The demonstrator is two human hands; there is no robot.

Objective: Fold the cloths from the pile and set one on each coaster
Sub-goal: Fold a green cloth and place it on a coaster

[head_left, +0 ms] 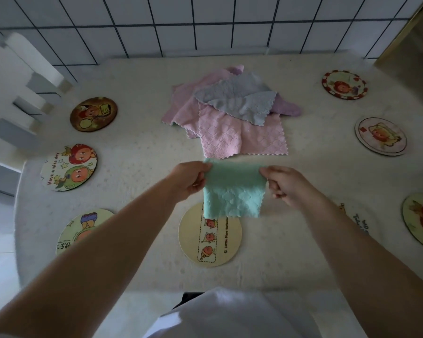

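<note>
L hand (189,180) + R hand (282,184) | pinch green cloth (232,191) | above coaster (221,242)

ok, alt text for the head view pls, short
Two bare hands, left hand and right hand, pinch the top corners of a green cloth hanging above a cream coaster. Behind lies a pile of pink, blue and purple cloths, with cartoon coasters ringing the white table.

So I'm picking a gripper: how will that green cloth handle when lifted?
Likely floppy: the green cloth hangs limp between the left hand and right hand. Probably light, since a pinch at the top corners carries it. Its fluffy weave looks grippy.
</note>
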